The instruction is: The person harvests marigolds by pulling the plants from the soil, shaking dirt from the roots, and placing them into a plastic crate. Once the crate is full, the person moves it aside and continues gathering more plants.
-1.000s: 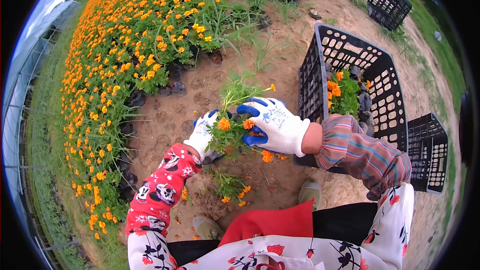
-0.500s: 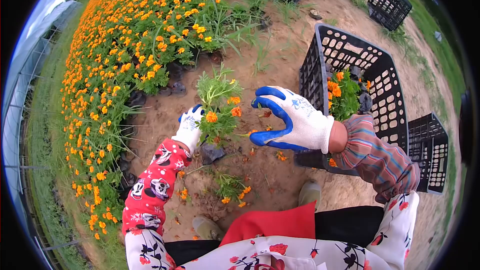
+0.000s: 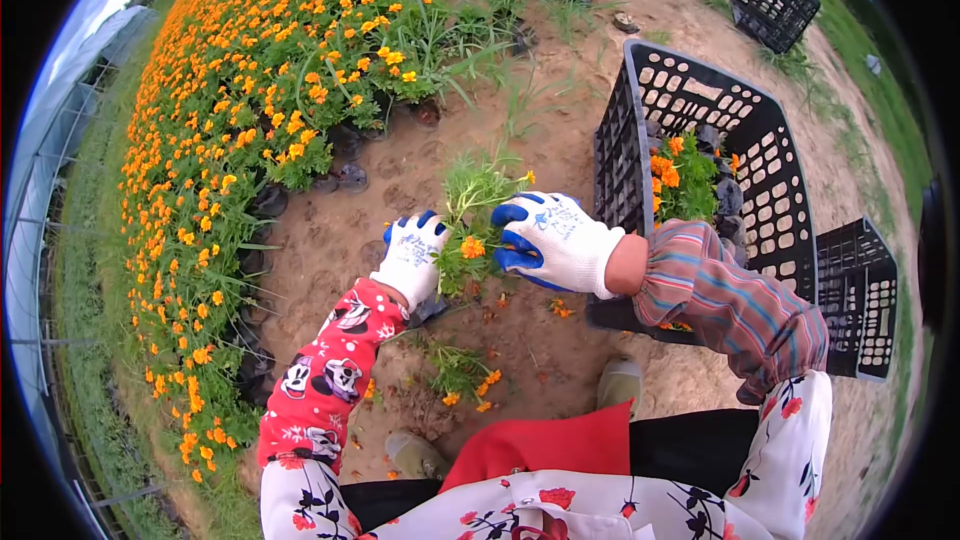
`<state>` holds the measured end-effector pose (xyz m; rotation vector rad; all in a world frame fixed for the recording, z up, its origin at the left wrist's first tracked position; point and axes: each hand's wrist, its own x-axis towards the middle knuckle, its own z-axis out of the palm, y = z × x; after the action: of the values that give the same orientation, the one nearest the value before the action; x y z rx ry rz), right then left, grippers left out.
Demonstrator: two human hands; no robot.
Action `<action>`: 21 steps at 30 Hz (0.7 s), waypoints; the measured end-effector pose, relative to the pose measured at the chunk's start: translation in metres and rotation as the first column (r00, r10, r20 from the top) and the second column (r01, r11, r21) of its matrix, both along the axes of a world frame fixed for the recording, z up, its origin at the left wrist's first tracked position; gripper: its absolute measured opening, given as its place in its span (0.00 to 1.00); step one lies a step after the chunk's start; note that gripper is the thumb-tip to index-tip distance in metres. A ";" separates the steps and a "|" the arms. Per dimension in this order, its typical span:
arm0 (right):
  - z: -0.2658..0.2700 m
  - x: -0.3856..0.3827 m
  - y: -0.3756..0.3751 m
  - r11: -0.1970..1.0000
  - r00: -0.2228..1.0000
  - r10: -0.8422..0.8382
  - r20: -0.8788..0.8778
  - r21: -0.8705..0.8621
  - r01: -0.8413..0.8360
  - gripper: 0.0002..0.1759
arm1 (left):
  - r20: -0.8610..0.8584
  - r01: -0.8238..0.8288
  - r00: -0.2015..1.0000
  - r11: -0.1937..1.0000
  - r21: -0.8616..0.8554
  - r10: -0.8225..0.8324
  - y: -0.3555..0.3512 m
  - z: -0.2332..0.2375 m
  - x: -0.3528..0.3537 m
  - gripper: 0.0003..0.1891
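My left hand (image 3: 413, 252), in a white and blue glove, is closed around the lower part of a marigold plant (image 3: 470, 197). The plant has feathery green leaves and orange blooms, and part of a black grow bag (image 3: 430, 309) shows below that hand. At the plant's right side my right hand (image 3: 562, 240), gloved alike, has its fingers curled in against the leaves. Its fingertips partly hide what they pinch. On the soil below lies a loose marigold sprig (image 3: 458, 372) with several orange flowers.
A black plastic crate (image 3: 770, 180) stands at my right with bagged marigolds (image 3: 683, 180) inside. Another crate (image 3: 858, 298) is beside it, and more are farther back. Dense rows of marigolds (image 3: 230, 140) fill the left. My shoes (image 3: 418, 455) are on bare soil.
My left hand has moved right and slightly up with the marigold plant. My right hand has come left to the plant, its spread fingers now curled in.
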<state>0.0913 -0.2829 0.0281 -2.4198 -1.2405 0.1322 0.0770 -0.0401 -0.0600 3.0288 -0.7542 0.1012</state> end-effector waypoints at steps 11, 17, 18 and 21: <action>0.061 -0.015 -0.007 0.960 0.988 0.081 0.128 0.256 -0.112 0.10 | -0.051 -0.284 0.958 0.959 -0.006 0.284 0.030 -0.004 0.012 0.20; 0.047 -0.016 0.015 0.950 0.948 -0.145 -0.282 -0.308 0.054 0.29 | 0.043 -0.296 0.954 0.955 0.004 0.296 0.000 0.000 0.010 0.18; 0.046 -0.014 0.019 0.925 0.930 -0.200 -0.308 -0.372 0.076 0.33 | 0.093 -0.267 0.959 0.964 -0.009 0.267 -0.007 0.004 0.009 0.17; 0.025 -0.012 0.023 0.948 0.752 -0.311 -0.581 -0.252 0.197 0.31 | 0.184 -0.180 0.966 0.984 -0.016 0.180 -0.023 0.015 0.006 0.16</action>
<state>0.0792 -0.2603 0.0532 -2.3556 -0.6072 0.9093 0.0826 -0.0627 -0.0450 3.1132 -0.4839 0.3906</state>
